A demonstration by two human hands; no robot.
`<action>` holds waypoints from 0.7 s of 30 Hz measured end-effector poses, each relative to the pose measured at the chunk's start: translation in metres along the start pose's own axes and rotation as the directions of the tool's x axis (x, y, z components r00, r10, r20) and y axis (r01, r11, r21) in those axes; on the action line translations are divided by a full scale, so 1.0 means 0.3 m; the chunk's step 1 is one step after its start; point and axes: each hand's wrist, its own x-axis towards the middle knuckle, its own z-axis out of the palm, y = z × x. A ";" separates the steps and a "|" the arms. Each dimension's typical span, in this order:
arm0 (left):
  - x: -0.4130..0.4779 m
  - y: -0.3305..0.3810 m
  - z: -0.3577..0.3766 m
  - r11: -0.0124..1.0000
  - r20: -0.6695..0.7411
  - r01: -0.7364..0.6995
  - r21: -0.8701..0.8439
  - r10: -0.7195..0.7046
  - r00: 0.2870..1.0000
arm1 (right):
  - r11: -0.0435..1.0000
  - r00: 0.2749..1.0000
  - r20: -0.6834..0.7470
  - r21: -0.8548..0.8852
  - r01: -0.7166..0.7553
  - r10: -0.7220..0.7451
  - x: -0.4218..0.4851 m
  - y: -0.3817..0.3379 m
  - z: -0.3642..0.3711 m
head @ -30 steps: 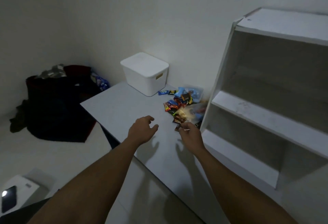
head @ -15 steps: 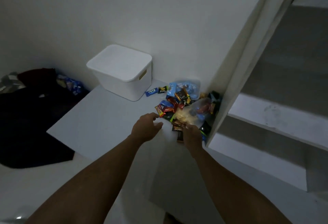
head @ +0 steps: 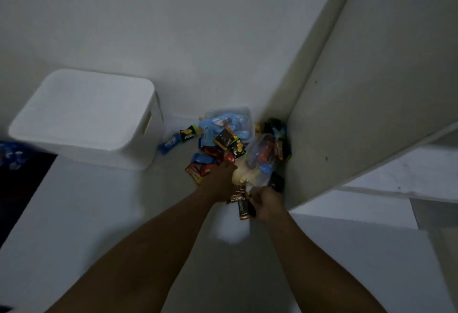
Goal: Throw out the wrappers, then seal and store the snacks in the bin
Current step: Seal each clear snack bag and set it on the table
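Both hands have come forward since a moment ago. The left hand [head: 219, 181], which hung short of the snack pile [head: 218, 149], now lies on its near edge against the pale end of the clear bag [head: 260, 156]; I cannot tell its grip. The right hand [head: 269, 204] is curled at the bag's near end beside a dark wrapper [head: 243, 209], its hold hidden. The lidded white bin [head: 86, 119] stands left of the pile on the table [head: 99, 213].

One head-worn camera looks forward and steeply down from close above the white table [head: 74, 226], facing the snack pile [head: 223, 144] in the corner by the shelf unit [head: 347, 114].
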 end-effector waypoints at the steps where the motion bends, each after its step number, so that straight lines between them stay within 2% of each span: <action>1: 0.017 -0.014 0.007 0.999 0.003 -0.037 0.016 0.037 0.999 | 0.999 1.000 -0.019 0.044 0.008 -0.007 0.001 0.000 0.012; 4: 0.049 -0.064 0.019 0.991 0.007 -0.134 -0.032 0.134 0.991 | 0.978 0.994 -0.102 0.203 0.046 -0.025 -0.019 0.000 0.059; 8: 0.053 -0.110 -0.005 0.982 0.029 -0.185 -0.044 0.187 0.982 | 0.945 0.971 -0.207 0.277 0.173 -0.117 -0.036 0.029 0.102; 10: 0.042 -0.130 -0.014 0.975 0.046 -0.196 -0.102 0.202 0.978 | 0.897 0.950 -0.264 0.359 0.258 -0.168 -0.047 0.053 0.127; 14: 0.007 -0.153 -0.029 0.945 -0.038 -0.208 -0.252 0.205 0.978 | 0.793 0.905 -0.355 0.469 0.389 -0.234 -0.088 0.065 0.178; 18: -0.023 -0.161 -0.038 0.932 -0.058 -0.203 -0.299 0.195 0.979 | 0.778 0.873 -0.409 0.443 0.444 -0.266 -0.134 0.069 0.204; 21: -0.040 -0.172 -0.039 0.939 -0.069 -0.166 -0.302 0.152 0.986 | 0.821 0.816 -0.446 0.255 0.511 -0.369 -0.153 0.094 0.206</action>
